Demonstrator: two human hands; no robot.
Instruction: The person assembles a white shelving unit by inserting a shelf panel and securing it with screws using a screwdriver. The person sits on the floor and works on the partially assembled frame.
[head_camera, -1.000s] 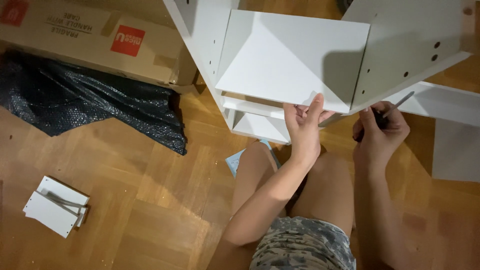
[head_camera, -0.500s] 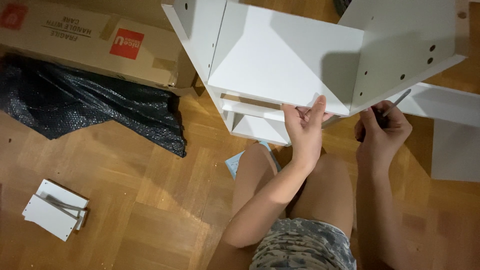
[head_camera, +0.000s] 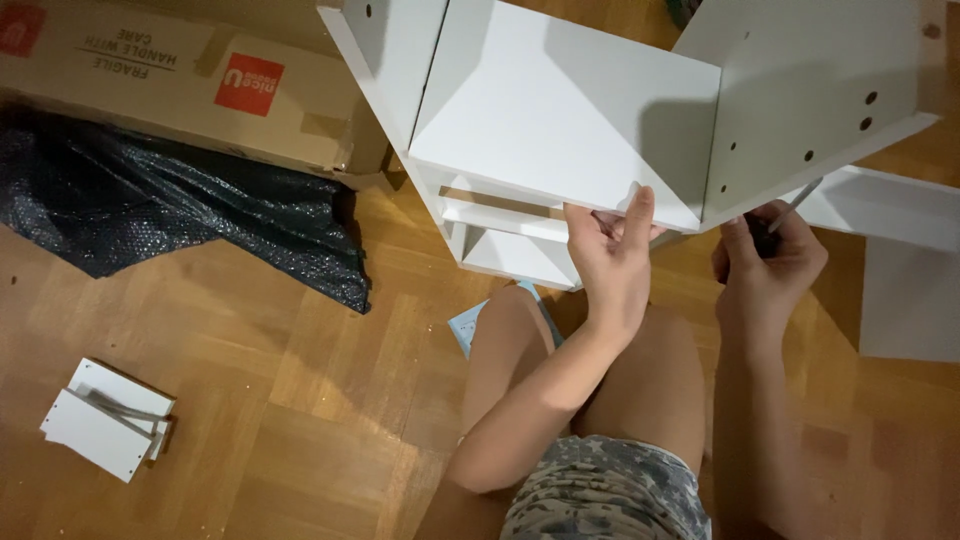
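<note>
1. I see my left hand (head_camera: 612, 262) gripping the near edge of a white panel (head_camera: 560, 110).
2. My right hand (head_camera: 768, 262) is closed round a screwdriver (head_camera: 790, 212) under the drilled side panel (head_camera: 810, 90).
3. A cardboard box (head_camera: 190, 85) lies at the floor's (head_camera: 300, 400) far left edge.

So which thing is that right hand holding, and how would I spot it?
Start at the big white cabinet on the wooden floor. Under its right-hand panel, the right hand grips a screwdriver. Its dark handle and thin metal shaft stand out among the white boards.
</note>
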